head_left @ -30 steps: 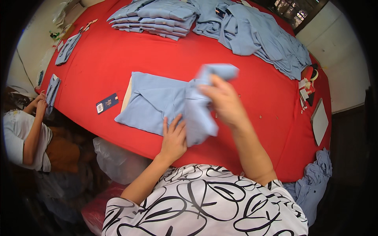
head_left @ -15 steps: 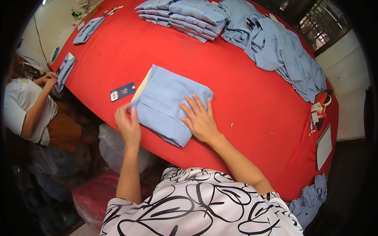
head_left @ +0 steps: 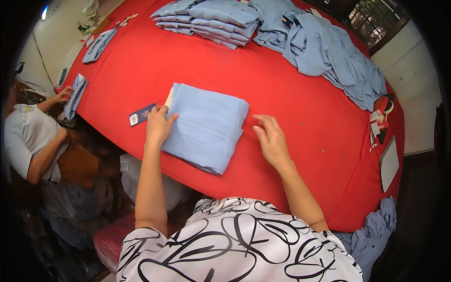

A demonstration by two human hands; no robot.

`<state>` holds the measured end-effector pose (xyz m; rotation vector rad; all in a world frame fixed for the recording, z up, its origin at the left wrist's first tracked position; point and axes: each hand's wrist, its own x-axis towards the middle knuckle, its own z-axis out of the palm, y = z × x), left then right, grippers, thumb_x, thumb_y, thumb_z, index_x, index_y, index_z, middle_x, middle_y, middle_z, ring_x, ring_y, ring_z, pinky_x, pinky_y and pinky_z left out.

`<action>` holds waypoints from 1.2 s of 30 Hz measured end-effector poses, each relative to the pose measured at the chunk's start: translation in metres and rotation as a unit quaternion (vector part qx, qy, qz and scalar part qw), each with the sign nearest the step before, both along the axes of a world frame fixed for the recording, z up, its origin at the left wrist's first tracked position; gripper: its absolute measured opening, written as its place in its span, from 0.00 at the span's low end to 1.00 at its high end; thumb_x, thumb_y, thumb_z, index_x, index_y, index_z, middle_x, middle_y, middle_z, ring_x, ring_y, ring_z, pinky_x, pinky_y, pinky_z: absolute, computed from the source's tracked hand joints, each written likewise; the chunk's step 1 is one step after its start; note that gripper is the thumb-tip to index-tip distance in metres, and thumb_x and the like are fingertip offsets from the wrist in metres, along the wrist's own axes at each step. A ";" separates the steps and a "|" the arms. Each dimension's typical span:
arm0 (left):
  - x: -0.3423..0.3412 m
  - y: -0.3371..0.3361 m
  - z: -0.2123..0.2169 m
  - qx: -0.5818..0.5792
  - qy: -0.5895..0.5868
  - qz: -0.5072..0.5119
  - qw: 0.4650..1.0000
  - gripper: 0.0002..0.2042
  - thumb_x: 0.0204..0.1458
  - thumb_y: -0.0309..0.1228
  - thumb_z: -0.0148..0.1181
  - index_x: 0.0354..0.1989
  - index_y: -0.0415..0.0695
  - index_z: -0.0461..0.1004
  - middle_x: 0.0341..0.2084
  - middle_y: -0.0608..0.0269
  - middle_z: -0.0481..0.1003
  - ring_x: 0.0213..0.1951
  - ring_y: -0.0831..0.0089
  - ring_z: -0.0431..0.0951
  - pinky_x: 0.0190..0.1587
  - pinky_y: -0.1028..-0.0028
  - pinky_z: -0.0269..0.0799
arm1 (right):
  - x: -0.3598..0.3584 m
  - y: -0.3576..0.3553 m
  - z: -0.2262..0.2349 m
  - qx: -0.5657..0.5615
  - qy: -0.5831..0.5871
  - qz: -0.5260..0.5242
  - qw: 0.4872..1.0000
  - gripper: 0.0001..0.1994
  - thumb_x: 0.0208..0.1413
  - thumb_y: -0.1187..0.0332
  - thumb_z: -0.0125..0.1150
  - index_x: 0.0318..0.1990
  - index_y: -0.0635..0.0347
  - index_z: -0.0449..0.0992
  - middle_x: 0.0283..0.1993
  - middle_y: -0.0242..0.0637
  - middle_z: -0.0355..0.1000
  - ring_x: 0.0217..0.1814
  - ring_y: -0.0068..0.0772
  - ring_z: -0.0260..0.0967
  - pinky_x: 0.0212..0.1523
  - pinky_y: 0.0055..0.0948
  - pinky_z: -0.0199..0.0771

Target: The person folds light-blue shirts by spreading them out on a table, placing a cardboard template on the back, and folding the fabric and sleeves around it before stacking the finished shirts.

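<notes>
A light-blue folded shirt (head_left: 204, 127) lies flat on the red-covered table, with a cream strip (head_left: 169, 97) showing along its upper left edge. My left hand (head_left: 159, 126) is at that left edge, its thumb on the cloth and its fingers bent at the border; the fingertips' exact grip is partly hidden. Beside those fingers is a dark-blue hang tag (head_left: 141, 115) with a white label, partly covered by the hand. Right of the shirt, apart from it, my right hand (head_left: 273, 143) is over the table with fingers loosely bent and apart, holding nothing visible.
Folded blue shirts (head_left: 211, 21) are stacked at the far side, beside a loose heap of blue shirts (head_left: 324, 51). Small tools and a tape roll (head_left: 388, 107) lie at the right edge. A co-worker (head_left: 37, 141) at the left handles a folded blue garment (head_left: 75, 96).
My right hand has lifted off the shirt and moved right. My left hand has moved up along the shirt's left edge, near the tag. The co-worker's one hand has dropped from the garment.
</notes>
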<state>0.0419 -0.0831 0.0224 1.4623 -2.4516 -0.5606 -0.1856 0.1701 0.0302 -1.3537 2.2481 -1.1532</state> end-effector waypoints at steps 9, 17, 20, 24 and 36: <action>-0.012 0.005 0.012 0.023 -0.037 -0.046 0.998 0.18 0.54 0.40 0.64 0.42 0.36 0.75 0.38 0.44 0.74 0.40 0.50 0.75 0.43 0.59 0.71 | 0.034 0.015 0.008 0.049 -0.267 0.000 0.962 0.37 0.55 0.70 0.64 0.70 0.63 0.53 0.65 0.51 0.59 0.52 0.37 0.71 0.50 0.30 0.73; -0.043 0.140 -0.030 0.240 0.187 -0.040 0.952 0.20 0.47 0.37 0.71 0.27 0.30 0.72 0.25 0.51 0.71 0.25 0.62 0.74 0.29 0.66 0.70 | -0.050 0.025 0.053 0.103 0.173 -0.121 0.972 0.28 0.59 0.64 0.56 0.67 0.54 0.62 0.70 0.48 0.57 0.71 0.50 0.54 0.68 0.58 0.52; -0.057 0.160 -0.016 0.242 0.179 -0.056 0.952 0.17 0.51 0.34 0.69 0.27 0.30 0.73 0.22 0.59 0.72 0.20 0.77 0.74 0.24 0.76 0.73 | -0.062 0.011 -0.008 0.122 0.277 -0.121 0.945 0.27 0.63 0.53 0.51 0.68 0.50 0.61 0.71 0.46 0.56 0.73 0.51 0.51 0.68 0.66 0.45; -0.055 0.171 -0.014 0.264 0.217 -0.040 0.939 0.18 0.53 0.35 0.67 0.25 0.29 0.71 0.23 0.55 0.73 0.23 0.74 0.79 0.25 0.76 0.74 | -0.061 -0.011 -0.003 0.164 0.319 -0.126 0.925 0.28 0.63 0.48 0.49 0.67 0.47 0.62 0.71 0.43 0.56 0.74 0.51 0.49 0.68 0.70 0.41; -0.056 0.170 0.004 0.002 0.224 -0.160 0.961 0.11 0.52 0.33 0.66 0.34 0.37 0.75 0.30 0.55 0.74 0.28 0.63 0.75 0.31 0.65 0.71 | -0.002 0.012 0.005 0.082 0.333 0.047 0.938 0.31 0.58 0.39 0.51 0.66 0.41 0.66 0.74 0.38 0.53 0.77 0.52 0.43 0.70 0.71 0.30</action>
